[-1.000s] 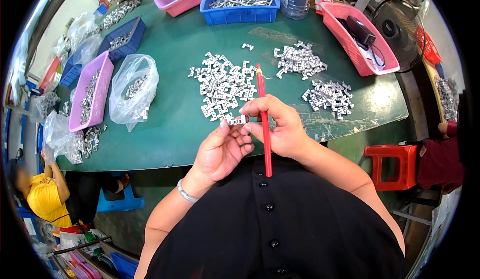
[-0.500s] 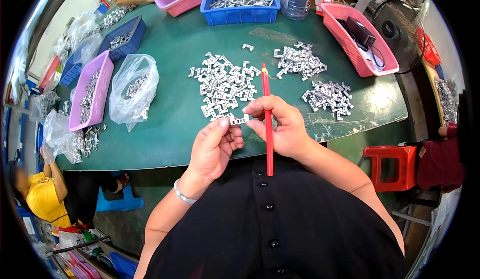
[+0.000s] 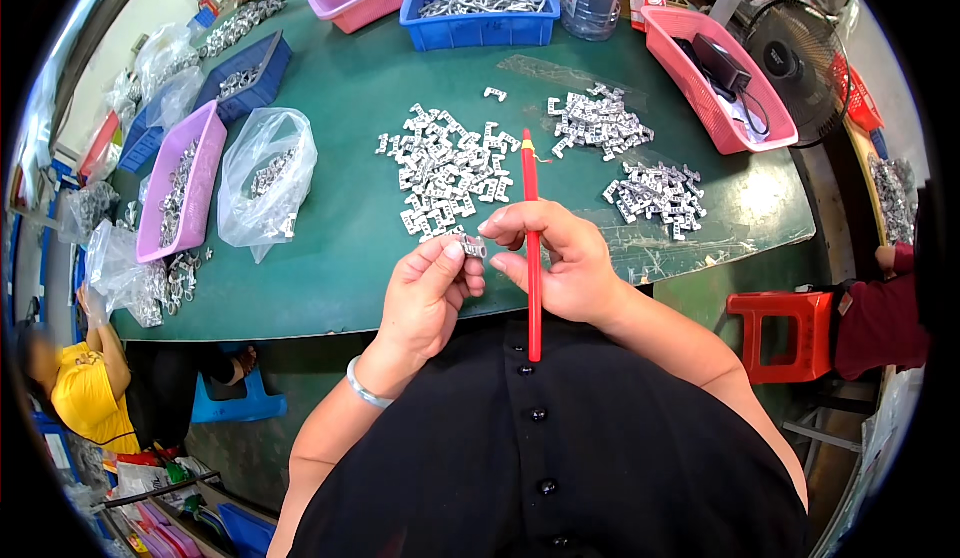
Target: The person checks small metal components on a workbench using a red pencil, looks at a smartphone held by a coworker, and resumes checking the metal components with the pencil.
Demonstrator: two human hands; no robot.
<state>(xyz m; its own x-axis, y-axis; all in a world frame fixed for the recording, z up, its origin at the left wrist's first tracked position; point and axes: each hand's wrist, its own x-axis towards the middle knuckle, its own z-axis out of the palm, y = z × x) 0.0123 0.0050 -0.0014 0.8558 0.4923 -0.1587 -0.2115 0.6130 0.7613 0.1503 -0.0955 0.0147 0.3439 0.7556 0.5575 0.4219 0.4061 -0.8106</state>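
Observation:
Between thumb and forefinger, my left hand (image 3: pixel 428 288) pinches a small silvery metal bracket (image 3: pixel 474 247). My right hand (image 3: pixel 570 258) keeps a red peel-off pencil (image 3: pixel 533 278) tucked in its grip, yellow-collared tip pointing away from me. Its thumb and forefinger are spread just right of the bracket and look apart from it. Straight ahead lies a large loose pile of similar brackets (image 3: pixel 445 173). Two smaller piles sit to the right, a farther pile (image 3: pixel 605 123) and a nearer pile (image 3: pixel 657 198). One single bracket (image 3: pixel 495 93) lies alone beyond them.
On the green table (image 3: pixel 350 298) stand a blue bin (image 3: pixel 480 33) of metal rings, a pink basket (image 3: pixel 720 88) with a black device, a purple basket (image 3: pixel 155 238) and a plastic bag (image 3: pixel 262 183) of parts. A fan (image 3: pixel 795 68) is at right. Co-workers sit around.
The bracket has turned in my left fingers. My right thumb and forefinger have come off it, and the pencil has shifted slightly left and nearer. A far co-worker's arms have moved.

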